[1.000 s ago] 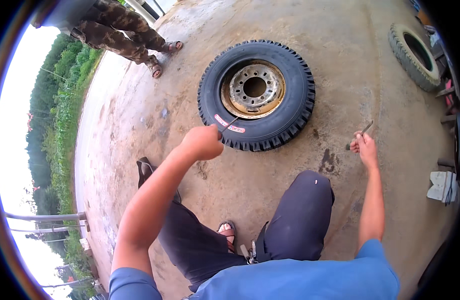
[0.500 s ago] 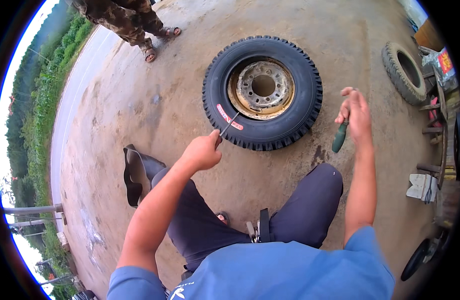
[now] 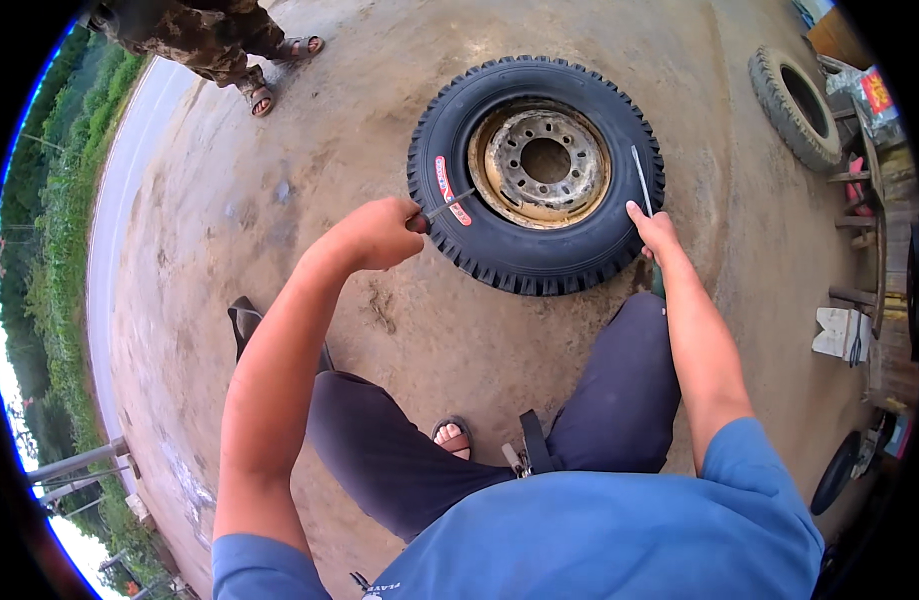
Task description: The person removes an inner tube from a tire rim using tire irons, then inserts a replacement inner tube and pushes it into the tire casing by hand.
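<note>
A black tyre (image 3: 630, 110) with deep tread lies flat on the ground before me, around a rusty, cream-coloured wheel rim (image 3: 581, 150). My left hand (image 3: 382, 232) is closed on a slim metal rod (image 3: 451, 205); its tip is at the gap between tyre and rim, beside a red and white label (image 3: 444, 180) on the sidewall. Over the tyre's near right edge, my right hand (image 3: 657, 232) grips a screwdriver (image 3: 642, 178) with a green handle. Its shaft points away from me above the sidewall, and the handle is partly hidden behind the hand and forearm.
A person in camouflage trousers (image 3: 195, 42) and sandals stands at the far left. A worn tyre (image 3: 795, 108) leans by wooden furniture (image 3: 880, 230) on the right. A black boot-like object (image 3: 244, 322) lies beside my left arm. A road (image 3: 130, 180) runs along the left.
My right hand has moved left and down to the tyre, and the screwdriver's shaft now shows, pointing away. My left hand has shifted left and slightly farther, its rod still at the rim.
</note>
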Action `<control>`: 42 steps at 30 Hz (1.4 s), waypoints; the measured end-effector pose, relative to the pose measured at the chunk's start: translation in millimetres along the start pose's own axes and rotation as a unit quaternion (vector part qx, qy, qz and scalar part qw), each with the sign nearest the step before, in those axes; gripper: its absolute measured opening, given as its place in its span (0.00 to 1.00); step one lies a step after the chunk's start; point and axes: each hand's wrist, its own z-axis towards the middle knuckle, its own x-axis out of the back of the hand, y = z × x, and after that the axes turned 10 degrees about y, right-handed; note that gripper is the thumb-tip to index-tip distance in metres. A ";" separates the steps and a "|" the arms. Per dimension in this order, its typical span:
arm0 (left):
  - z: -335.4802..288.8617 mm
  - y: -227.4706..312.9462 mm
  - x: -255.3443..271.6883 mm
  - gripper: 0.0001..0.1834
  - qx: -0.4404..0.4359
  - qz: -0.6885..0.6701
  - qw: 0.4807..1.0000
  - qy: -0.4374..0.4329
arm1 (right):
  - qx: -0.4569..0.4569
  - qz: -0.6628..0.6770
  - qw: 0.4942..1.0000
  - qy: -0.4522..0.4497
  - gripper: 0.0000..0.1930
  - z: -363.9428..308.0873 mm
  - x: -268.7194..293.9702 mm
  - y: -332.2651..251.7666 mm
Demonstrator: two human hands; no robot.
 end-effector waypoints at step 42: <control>-59.2 26.2 -187.6 0.37 0.002 -0.036 0.956 0.292 | 0.398 -0.243 0.880 0.087 0.36 123.7 -105.4 -265.7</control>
